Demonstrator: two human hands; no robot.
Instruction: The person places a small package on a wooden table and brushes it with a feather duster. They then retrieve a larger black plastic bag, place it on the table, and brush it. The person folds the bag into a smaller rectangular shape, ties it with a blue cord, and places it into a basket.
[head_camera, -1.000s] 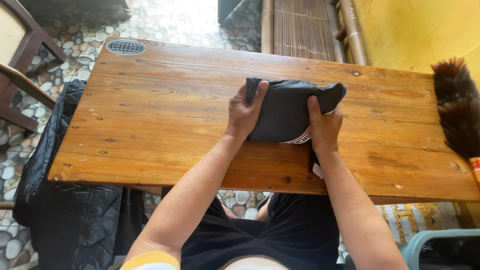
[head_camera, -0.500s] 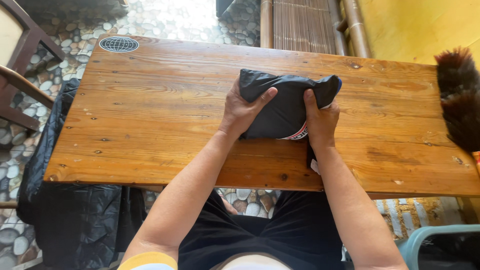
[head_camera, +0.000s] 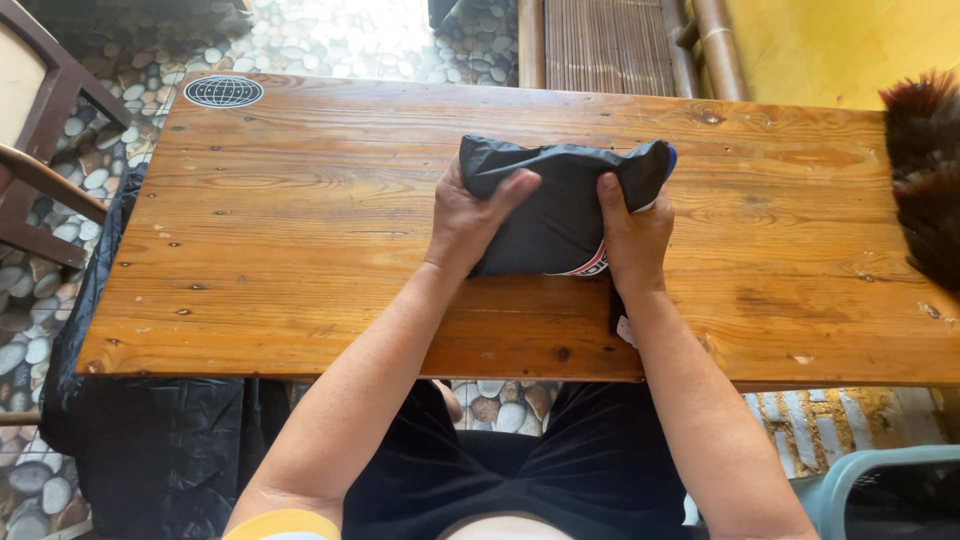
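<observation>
A black folded cloth bundle (head_camera: 560, 205) with a red-and-white printed edge lies on the wooden table (head_camera: 300, 240), right of centre. My left hand (head_camera: 470, 220) grips its left side, thumb pressed onto the top. My right hand (head_camera: 630, 235) holds its right side, thumb up against the fabric. A small black strip with a white tag (head_camera: 620, 320) lies under my right wrist near the table's front edge.
A brown feathery duster (head_camera: 925, 170) lies at the table's right end. A round globe sticker (head_camera: 224, 91) marks the far left corner. A wooden chair (head_camera: 40, 170) stands at left, black plastic sheeting (head_camera: 140, 440) hangs below, and a teal basket (head_camera: 880, 490) sits at bottom right.
Both hands have shifted on the bundle, the left thumb moving further over its top; the bundle looks pressed more compactly. The view has tilted slightly.
</observation>
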